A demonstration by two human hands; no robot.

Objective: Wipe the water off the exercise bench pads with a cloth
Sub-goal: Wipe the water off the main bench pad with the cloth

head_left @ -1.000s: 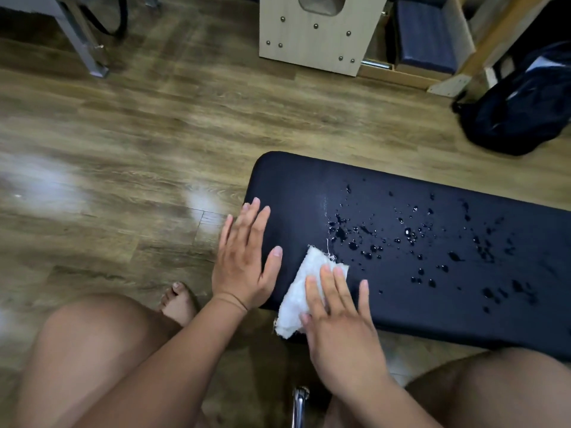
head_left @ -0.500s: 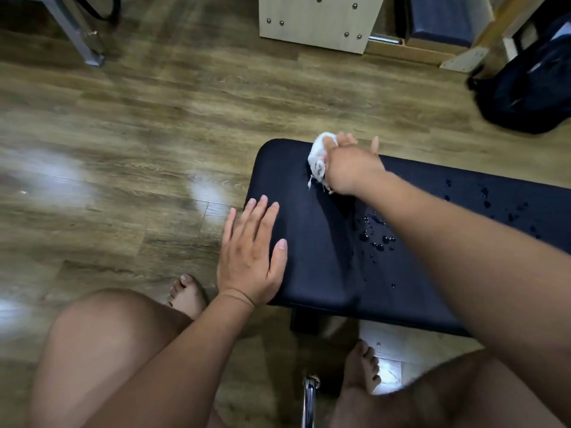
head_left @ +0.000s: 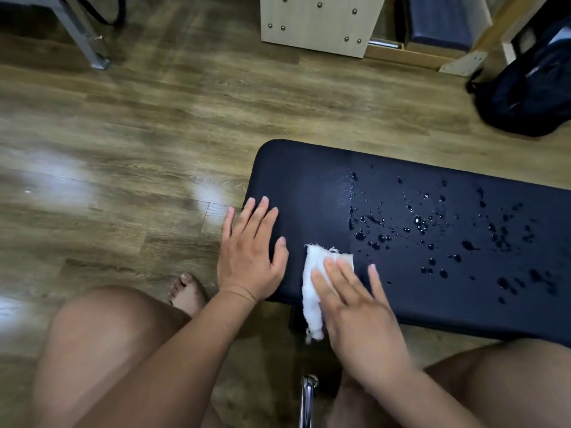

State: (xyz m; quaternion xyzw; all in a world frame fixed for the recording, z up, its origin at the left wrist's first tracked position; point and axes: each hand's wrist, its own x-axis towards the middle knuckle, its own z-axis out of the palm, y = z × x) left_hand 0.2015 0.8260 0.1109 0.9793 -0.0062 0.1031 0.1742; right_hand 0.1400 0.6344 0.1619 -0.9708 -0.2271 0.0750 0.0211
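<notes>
– At the left end of the bench pad (head_left: 401,186), head view: entry for the hands?

– Left hand (head_left: 250,257) lies flat on the pad's near left corner, fingers straight and close together, pointing far. It holds nothing; the little finger overhangs the left edge. Right hand (head_left: 361,307) is flat too, fingers straight and slightly spread, pressing down on the white cloth (head_left: 312,291) rather than gripping it.

– Cloth position?

– On the near edge of the pad, just right of the left hand and apart from it. Its frayed far end lies on the pad surface under the right fingertips. Its near end hangs over the near edge, beside the right palm.

– Water?

– Water droplets (head_left: 417,223) sit scattered over the dark pad, starting just right of the cloth and running to the right as far as the frame shows. A thin wet streak runs near-to-far at their left limit.

– Surroundings?

– Wood-pattern floor (head_left: 139,134) with two pale light reflections at left. Bare foot (head_left: 187,291) on the floor, near the left wrist. Both knees fill the near corners of the frame. A chrome tube (head_left: 306,400) rises between them, below the pad. Far side: pale wooden panel with metal studs (head_left: 318,23). Dark backpack (head_left: 531,88) on the floor far right, grey metal leg (head_left: 89,41) far left.
</notes>
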